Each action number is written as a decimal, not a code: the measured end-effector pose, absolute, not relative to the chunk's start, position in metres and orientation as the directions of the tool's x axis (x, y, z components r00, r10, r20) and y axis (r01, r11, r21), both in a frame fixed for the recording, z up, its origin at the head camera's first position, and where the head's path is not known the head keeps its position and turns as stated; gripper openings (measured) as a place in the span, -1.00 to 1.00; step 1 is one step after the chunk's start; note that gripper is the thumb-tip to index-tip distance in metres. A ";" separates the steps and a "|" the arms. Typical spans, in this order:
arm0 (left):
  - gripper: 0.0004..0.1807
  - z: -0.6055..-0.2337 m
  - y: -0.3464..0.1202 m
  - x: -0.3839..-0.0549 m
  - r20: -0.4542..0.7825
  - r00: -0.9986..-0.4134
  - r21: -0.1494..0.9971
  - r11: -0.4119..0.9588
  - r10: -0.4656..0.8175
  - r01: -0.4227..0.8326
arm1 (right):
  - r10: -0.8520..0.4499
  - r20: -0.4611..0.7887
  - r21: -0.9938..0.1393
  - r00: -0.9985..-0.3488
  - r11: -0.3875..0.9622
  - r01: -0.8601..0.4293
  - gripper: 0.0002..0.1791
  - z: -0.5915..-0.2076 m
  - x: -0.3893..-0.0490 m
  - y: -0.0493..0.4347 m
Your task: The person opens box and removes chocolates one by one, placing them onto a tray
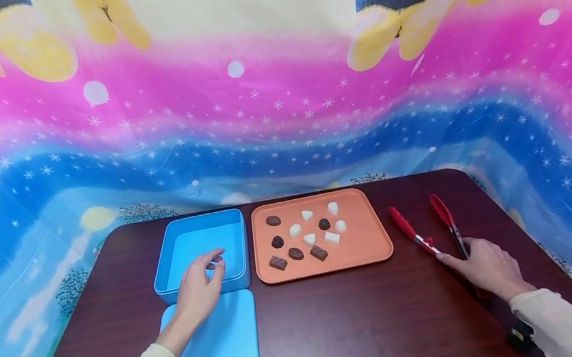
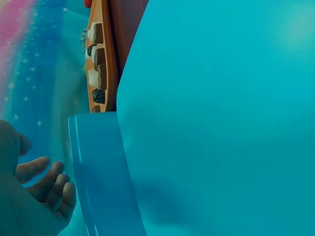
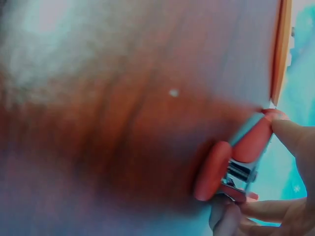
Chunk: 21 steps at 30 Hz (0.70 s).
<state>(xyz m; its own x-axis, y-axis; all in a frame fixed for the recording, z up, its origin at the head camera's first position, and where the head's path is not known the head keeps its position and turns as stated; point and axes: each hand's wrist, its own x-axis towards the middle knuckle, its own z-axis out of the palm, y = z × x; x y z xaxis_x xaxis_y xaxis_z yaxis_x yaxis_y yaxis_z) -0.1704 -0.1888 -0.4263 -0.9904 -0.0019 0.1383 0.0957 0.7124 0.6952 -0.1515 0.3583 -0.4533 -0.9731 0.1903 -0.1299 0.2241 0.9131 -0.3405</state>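
My right hand (image 1: 491,269) grips a pair of red-tipped tongs (image 1: 404,224) at the right of the table, thumb on one arm and fingers at the other. The two tong tips stand spread apart, pointing away from me. In the right wrist view the tongs' red handle (image 3: 213,172) shows between thumb and fingers. My left hand (image 1: 199,290) hovers over the near right part of a light blue box (image 1: 177,255), fingers loosely bent and holding nothing. Beside the box, an orange tray (image 1: 366,244) carries several dark and white chocolates, such as a dark oval one (image 1: 273,220).
A flat light blue lid (image 1: 226,350) lies on the dark brown table (image 1: 332,327) in front of the box, partly under my left forearm. Behind and beside the table hangs a printed cloth (image 1: 278,130) with snowflakes and cartoon figures.
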 end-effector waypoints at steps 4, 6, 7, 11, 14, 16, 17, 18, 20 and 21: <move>-0.57 -0.426 -0.188 -0.170 0.145 -0.989 0.693 0.714 0.002 0.103 | 0.163 -0.111 -0.339 -0.980 0.921 0.192 0.09 -0.451 -0.152 0.361; -0.58 -0.426 -0.186 -0.169 0.156 -0.988 0.692 0.713 0.006 0.114 | 0.155 -0.066 -0.343 -0.986 0.924 0.168 0.05 -0.450 -0.152 0.361; -0.59 -0.426 -0.186 -0.169 0.161 -0.987 0.691 0.713 0.010 0.120 | 0.155 -0.043 -0.348 -0.987 0.924 0.160 0.03 -0.450 -0.152 0.361; -0.60 -0.425 -0.183 -0.167 0.167 -0.986 0.694 0.708 0.022 0.134 | 0.174 0.039 -0.358 -0.984 0.922 0.149 -0.08 -0.446 -0.151 0.360; -0.61 -0.424 -0.183 -0.165 0.166 -0.986 0.700 0.702 0.024 0.135 | 0.169 0.068 -0.371 -0.983 0.919 0.132 -0.12 -0.440 -0.151 0.357; -0.61 -0.424 -0.182 -0.163 0.168 -0.985 0.703 0.697 0.025 0.138 | 0.155 0.079 -0.386 -0.985 0.916 0.113 -0.13 -0.435 -0.151 0.353; -0.61 -0.424 -0.182 -0.162 0.168 -0.985 0.705 0.696 0.027 0.139 | 0.147 0.085 -0.390 -0.985 0.915 0.103 -0.13 -0.433 -0.151 0.351; -0.62 -0.424 -0.182 -0.162 0.167 -0.985 0.705 0.695 0.029 0.140 | 0.139 0.092 -0.392 -0.986 0.915 0.093 -0.14 -0.431 -0.151 0.348; -0.62 -0.425 -0.182 -0.160 0.167 -0.985 0.705 0.695 0.038 0.146 | 0.129 0.114 -0.391 -0.985 0.917 0.074 -0.17 -0.428 -0.150 0.342; -0.62 -0.425 -0.182 -0.160 0.165 -0.985 0.705 0.694 0.041 0.147 | 0.123 0.122 -0.386 -0.985 0.920 0.067 -0.18 -0.427 -0.149 0.339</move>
<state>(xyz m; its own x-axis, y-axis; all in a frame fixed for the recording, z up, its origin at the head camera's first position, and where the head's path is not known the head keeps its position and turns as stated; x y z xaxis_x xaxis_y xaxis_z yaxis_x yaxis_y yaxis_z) -0.1596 -0.1819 -0.4250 -0.9854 0.0409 0.1653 0.1471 0.6941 0.7047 -0.1492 0.3392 -0.4268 -0.9850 0.1225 0.1217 0.0667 0.9201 -0.3860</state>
